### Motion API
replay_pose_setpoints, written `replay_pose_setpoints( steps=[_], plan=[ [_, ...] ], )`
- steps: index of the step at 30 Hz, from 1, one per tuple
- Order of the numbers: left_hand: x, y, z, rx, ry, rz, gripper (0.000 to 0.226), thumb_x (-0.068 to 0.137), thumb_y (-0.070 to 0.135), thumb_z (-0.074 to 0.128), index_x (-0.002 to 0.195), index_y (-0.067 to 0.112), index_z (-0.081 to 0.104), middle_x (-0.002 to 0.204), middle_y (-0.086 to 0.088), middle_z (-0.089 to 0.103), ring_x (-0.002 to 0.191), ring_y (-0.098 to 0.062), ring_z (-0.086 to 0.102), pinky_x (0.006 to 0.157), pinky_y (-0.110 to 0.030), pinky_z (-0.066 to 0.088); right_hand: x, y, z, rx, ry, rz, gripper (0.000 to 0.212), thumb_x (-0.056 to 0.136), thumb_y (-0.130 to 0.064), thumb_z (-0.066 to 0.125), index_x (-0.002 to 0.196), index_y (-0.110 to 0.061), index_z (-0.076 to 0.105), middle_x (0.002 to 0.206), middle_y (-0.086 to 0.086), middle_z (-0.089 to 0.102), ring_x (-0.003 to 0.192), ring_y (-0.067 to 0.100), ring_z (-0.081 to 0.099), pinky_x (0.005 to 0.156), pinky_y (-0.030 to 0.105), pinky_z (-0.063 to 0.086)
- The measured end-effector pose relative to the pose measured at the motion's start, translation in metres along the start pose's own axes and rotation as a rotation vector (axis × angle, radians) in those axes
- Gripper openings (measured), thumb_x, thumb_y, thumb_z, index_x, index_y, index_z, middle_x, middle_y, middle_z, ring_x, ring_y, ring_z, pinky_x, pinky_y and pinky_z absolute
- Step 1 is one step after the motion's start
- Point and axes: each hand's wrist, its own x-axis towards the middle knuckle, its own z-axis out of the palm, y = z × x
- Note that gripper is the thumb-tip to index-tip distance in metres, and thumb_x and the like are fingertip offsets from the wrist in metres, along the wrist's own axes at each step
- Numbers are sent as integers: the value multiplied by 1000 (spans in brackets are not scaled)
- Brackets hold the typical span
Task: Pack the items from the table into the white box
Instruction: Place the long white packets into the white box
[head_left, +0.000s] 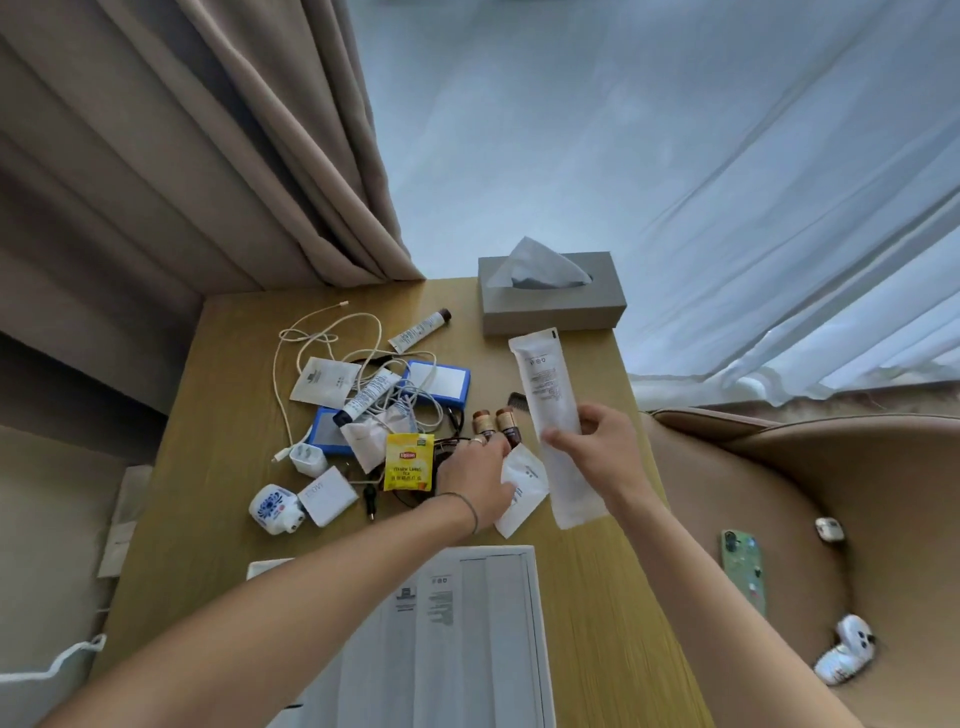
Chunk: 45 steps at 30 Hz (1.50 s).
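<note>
White paper sleeve, long and flat (551, 415), is pinched in the right hand (597, 441) right of centre, raised over the wooden table (623, 597). Left hand (475, 475) presses flat on a small white sachet (522, 491) beside two brown-capped bottles (496, 423), fingers spread, nothing gripped. White box (535, 623) sits open at bottom centre with flat packets inside. Yellow tea bag (409, 461), cables and chargers clutter the middle left.
</note>
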Motion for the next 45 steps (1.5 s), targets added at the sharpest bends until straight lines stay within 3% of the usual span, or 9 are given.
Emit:
replay_pose_setpoints(
  steps=[5,12,18,21,23,25,36,41,45],
  plan=[
    [17,17,23,354,-14,120,93,73,58,74,145,26,24,142,-12,49,135,-33,38,85,-43,52,-18,20,-18,102,33,79,16,77,-16,84,89,-18,74,84,-1,77,77,17,74,65,33,58],
    [26,29,32,420,-9,154,96,75,40,80,150,24,21,123,-11,64,115,-30,54,93,-41,43,-32,31,-30,179,15,78,28,75,-12,84,90,-33,72,87,-12,78,77,2,73,60,17,55],
    [18,34,9,-27,121,56,71,85,13,68,146,28,35,112,-9,66,95,-28,66,78,-39,57,-43,25,-33,187,-22,38,31,76,-11,82,105,-20,76,92,-6,79,83,10,75,71,30,60],
    [12,30,-13,-225,201,38,33,83,21,70,114,16,62,103,-10,65,92,-28,62,70,-31,46,-50,13,-35,197,-14,10,19,79,-17,81,98,-21,78,87,-5,79,81,13,75,73,36,61],
    [2,26,-30,-350,258,45,11,82,20,70,88,16,62,87,-6,60,82,-26,60,64,-28,39,-56,3,-35,212,-11,-17,12,81,-24,81,93,-26,79,86,-5,79,81,14,75,74,38,62],
    [-14,23,-43,-444,301,62,16,82,18,69,77,21,54,79,-2,56,77,-25,58,63,-28,36,-65,-7,-33,228,-12,-41,6,83,-30,80,89,-31,80,86,-6,79,81,14,75,76,40,62],
    [-116,-19,-84,-877,342,46,11,87,18,71,90,27,66,89,11,72,85,-8,69,76,-31,56,-131,-52,-8,244,-60,-85,18,86,-26,79,100,-16,80,94,0,80,89,22,76,83,42,61],
    [-159,-52,-84,-998,368,-27,27,87,18,74,113,14,68,104,3,74,99,-14,70,92,-40,56,-160,-49,16,161,-80,-75,22,81,-16,83,102,-18,78,93,-6,80,84,10,76,69,22,59],
    [-187,-75,-73,-1069,383,-60,22,87,10,73,109,14,68,105,0,74,101,-19,70,90,-41,57,-177,-34,41,94,-135,13,18,79,-15,84,96,-20,78,89,-9,80,79,7,76,64,19,59]
  ],
)
